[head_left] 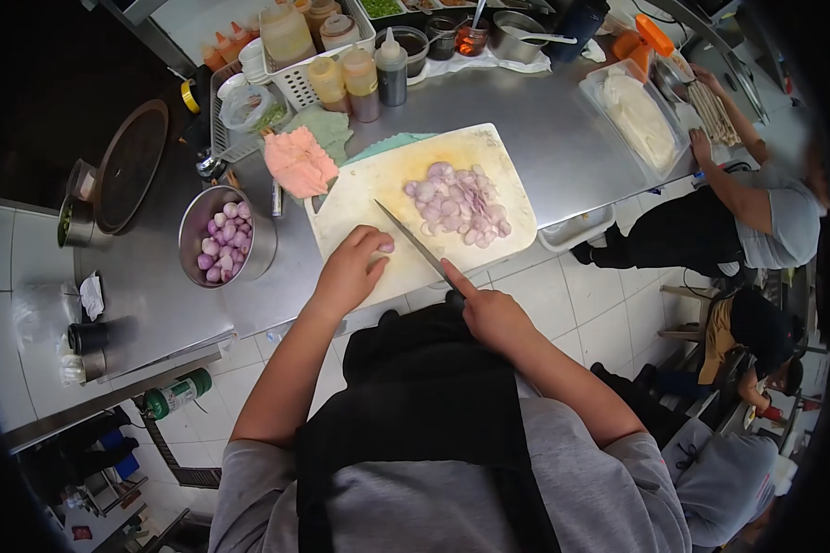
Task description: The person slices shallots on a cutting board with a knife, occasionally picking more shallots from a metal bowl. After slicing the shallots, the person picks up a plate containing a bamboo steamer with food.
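The left hand [349,272] pins a shallot [385,246] under curled fingers; the knife [410,238], clenched in the right hand [493,315], slants up-left just right of it.

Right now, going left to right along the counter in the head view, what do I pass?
From the left: round dark tray → metal bowl of whole shallots → left hand pinning a shallot → pile of sliced shallots → clear tub of flatbreads.

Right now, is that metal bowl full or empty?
Partly full: peeled shallots lie in the metal bowl, well below its rim.
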A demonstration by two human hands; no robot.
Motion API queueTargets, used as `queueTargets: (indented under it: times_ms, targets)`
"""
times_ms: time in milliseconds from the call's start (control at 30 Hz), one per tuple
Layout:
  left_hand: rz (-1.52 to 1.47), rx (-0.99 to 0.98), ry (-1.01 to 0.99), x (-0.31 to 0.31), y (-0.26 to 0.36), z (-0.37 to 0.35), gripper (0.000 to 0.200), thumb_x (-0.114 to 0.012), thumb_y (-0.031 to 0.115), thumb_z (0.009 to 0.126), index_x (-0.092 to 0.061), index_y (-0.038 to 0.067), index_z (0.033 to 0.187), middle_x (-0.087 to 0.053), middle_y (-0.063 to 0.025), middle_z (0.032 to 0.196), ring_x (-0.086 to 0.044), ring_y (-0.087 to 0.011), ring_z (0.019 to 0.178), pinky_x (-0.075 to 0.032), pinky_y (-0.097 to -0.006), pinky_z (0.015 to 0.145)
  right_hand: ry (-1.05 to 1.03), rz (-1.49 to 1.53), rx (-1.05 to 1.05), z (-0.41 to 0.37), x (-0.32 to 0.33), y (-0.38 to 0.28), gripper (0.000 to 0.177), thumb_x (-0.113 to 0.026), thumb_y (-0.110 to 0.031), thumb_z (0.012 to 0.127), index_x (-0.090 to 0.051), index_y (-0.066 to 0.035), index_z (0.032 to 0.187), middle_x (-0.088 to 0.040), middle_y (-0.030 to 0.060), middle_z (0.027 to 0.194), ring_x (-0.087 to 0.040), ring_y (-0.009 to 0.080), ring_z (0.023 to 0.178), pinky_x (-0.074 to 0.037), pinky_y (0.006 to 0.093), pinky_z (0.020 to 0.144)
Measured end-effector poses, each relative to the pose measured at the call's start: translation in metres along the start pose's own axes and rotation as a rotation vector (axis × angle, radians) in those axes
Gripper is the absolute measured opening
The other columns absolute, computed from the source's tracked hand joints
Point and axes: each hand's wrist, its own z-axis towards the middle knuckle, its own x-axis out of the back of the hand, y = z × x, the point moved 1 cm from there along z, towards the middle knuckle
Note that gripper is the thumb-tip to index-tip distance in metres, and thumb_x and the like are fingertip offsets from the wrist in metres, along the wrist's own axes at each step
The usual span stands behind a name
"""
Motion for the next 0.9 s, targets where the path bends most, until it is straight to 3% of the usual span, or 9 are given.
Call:
queueTargets:
  times_ms: [200, 333, 400, 600, 800, 900]
  targets:
    - [0.015, 0.072, -0.002, -0.015, -0.006, 0.007, 0.014, -0.072, 0.006, 0.087, -0.068, 0.004, 0.1, -0.066, -0.0088, 0.097, -0.068, -0.0283, 0.092, -0.055, -0.0361, 0.079, -0.051, -0.093, 0.014, -0.026, 0.012, -0.008, 0.087, -0.058, -0.01, 0.09, -0.014, -0.031, 0.163, -0.069, 0.0202, 0.078, -0.069, 0.0357, 0.067, -0.058, 0.0486, 0.063]
    - [0.128, -0.078, 0.024, -0.015, -0.009, 0.009, 0.011, -0.07, 0.006, 0.088, -0.068, 0.004, 0.099, -0.066, -0.0082, 0.099, -0.068, -0.0269, 0.091, -0.056, -0.035, 0.078, -0.057, -0.137, 0.013, -0.032, 0.02, -0.008, 0.087, -0.058, -0.011, 0.09, -0.014, -0.032, 0.163, -0.069, 0.0196, 0.078, -0.07, 0.0347, 0.066, -0.058, 0.0478, 0.061]
    - [0.154, -0.116, -0.018, -0.012, -0.012, 0.008, 0.01, -0.064, 0.009, 0.091, -0.067, 0.008, 0.1, -0.066, -0.0067, 0.1, -0.068, -0.0281, 0.092, -0.056, -0.0369, 0.077, -0.071, -0.163, 0.008, -0.03, 0.02, -0.009, 0.087, -0.057, -0.01, 0.09, -0.015, -0.032, 0.163, -0.068, 0.0194, 0.078, -0.07, 0.0341, 0.066, -0.058, 0.0475, 0.061]
    - [0.178, -0.12, -0.063, -0.013, -0.02, 0.007, 0.013, -0.06, 0.01, 0.093, -0.068, 0.011, 0.103, -0.067, -0.0041, 0.105, -0.067, -0.0268, 0.096, -0.056, -0.0366, 0.08, 0.014, -0.208, 0.068, -0.008, 0.007, -0.001, 0.086, -0.054, -0.008, 0.092, -0.013, -0.035, 0.163, -0.069, 0.0181, 0.082, -0.069, 0.0331, 0.065, -0.058, 0.0465, 0.06]
    - [0.217, -0.134, -0.06, -0.012, -0.019, 0.004, 0.019, -0.06, 0.005, 0.088, -0.069, 0.012, 0.104, -0.067, -0.0038, 0.107, -0.068, -0.0257, 0.098, -0.056, -0.0356, 0.081, -0.056, -0.19, 0.043, -0.009, 0.002, 0.001, 0.087, -0.054, -0.009, 0.092, -0.011, -0.035, 0.163, -0.068, 0.0175, 0.081, -0.068, 0.0323, 0.064, -0.057, 0.046, 0.06]
    - [0.21, -0.139, -0.051, -0.011, -0.017, 0.003, 0.021, -0.06, 0.004, 0.087, -0.07, 0.011, 0.104, -0.067, -0.0039, 0.108, -0.068, -0.0254, 0.098, -0.057, -0.0355, 0.082, 0.048, -0.191, 0.119, -0.005, 0.0, 0.003, 0.087, -0.054, -0.009, 0.092, -0.011, -0.034, 0.163, -0.068, 0.0174, 0.079, -0.068, 0.032, 0.062, -0.057, 0.0459, 0.058]
